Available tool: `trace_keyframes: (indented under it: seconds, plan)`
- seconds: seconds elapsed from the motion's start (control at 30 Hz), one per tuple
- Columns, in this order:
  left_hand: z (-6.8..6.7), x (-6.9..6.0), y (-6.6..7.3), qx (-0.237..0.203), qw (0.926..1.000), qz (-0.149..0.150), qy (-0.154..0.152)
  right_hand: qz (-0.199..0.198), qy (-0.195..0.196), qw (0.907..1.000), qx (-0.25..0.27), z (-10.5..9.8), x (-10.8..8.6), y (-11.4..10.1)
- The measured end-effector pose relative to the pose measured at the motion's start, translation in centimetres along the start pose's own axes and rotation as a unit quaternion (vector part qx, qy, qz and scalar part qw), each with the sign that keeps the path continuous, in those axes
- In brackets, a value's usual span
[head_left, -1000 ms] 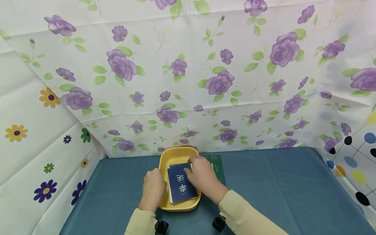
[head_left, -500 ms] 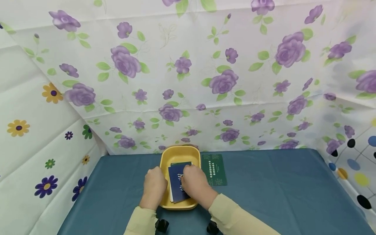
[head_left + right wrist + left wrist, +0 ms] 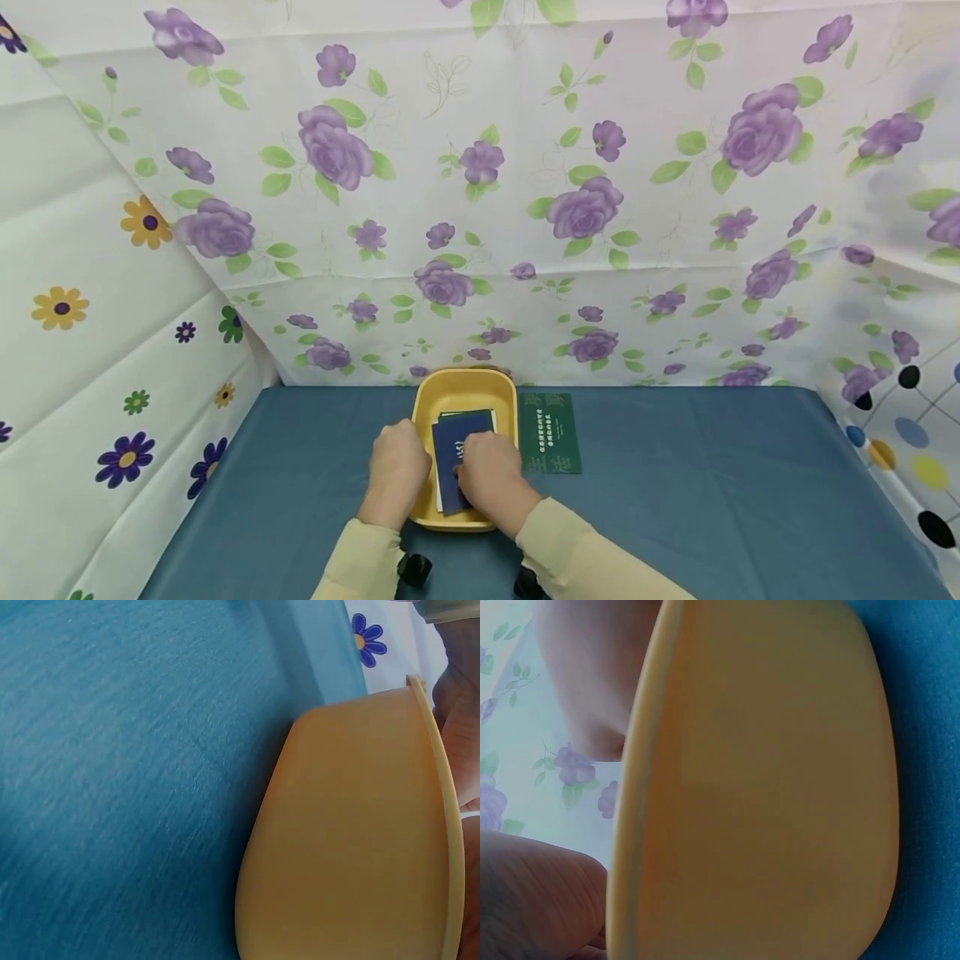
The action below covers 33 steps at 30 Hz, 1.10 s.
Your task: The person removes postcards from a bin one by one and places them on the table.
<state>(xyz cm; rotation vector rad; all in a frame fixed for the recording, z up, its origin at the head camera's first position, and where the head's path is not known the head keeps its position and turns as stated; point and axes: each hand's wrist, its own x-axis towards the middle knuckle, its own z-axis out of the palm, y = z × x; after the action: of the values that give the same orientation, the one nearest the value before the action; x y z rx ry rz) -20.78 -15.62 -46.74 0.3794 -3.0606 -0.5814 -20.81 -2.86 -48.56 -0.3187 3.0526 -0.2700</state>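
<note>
A yellow plastic basin stands on the table, and booklets lie inside it. The top one, a dark blue booklet with white characters, lies over green-edged and white-edged ones. My left hand has its fingers curled at the basin's left rim; its fingertips are hidden. My right hand is over the right part of the blue booklet with bent fingers; whether it pinches the booklet is hidden. In the left wrist view the outer wall fills the middle. The right wrist view shows the opposite wall.
A green card with white characters lies on the table just right of the basin. The blue-green tablecloth spreads to both sides. A flowered curtain rises behind the basin, with patterned curtains at left and right.
My right hand has moved left and slightly down across the blue booklet, uncovering the green card. The left hand stays at the rim. The whole head view has shifted slightly.
</note>
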Motion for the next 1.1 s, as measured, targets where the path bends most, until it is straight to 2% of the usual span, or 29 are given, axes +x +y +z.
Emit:
trace_keyframes:
  seconds: [0.5,0.83,1.1]
  plan:
    - [0.17,0.06,-0.03,-0.008,0.9999,-0.001,0.008,0.017,0.005,0.9998,0.004,0.60,0.06,-0.14]
    - [0.27,0.12,-0.23,-0.009,0.9998,0.003,0.015,0.012,0.026,0.9996,0.002,1.01,-0.01,-0.24]
    - [-0.64,0.40,-0.57,0.001,0.9999,0.005,-0.011,0.004,0.034,0.9992,-0.020,0.94,0.12,-0.28]
